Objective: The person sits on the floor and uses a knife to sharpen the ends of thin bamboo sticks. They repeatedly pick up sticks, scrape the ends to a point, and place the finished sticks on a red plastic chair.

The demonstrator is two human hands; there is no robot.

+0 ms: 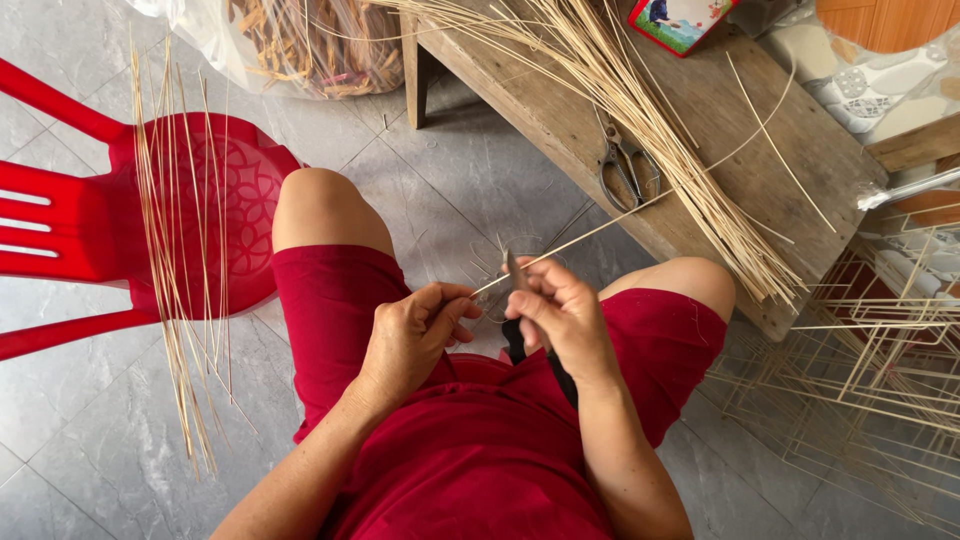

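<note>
Pinching a thin bamboo strip (pixel 600 225) in my left grip (pixel 415 335), I press a small knife (pixel 517 285) against it with my right grip (pixel 565 315), fingers closed round the dark handle, above my lap. The strip runs up and right toward the wooden bench (pixel 740 130), where scissors (pixel 625 170) lie beside a bundle of strips (pixel 640 110). More strips (pixel 175 250) rest across the red chair (pixel 90 220) at my left.

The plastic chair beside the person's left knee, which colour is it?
The plastic chair is bright red; the head view shows it.
</note>
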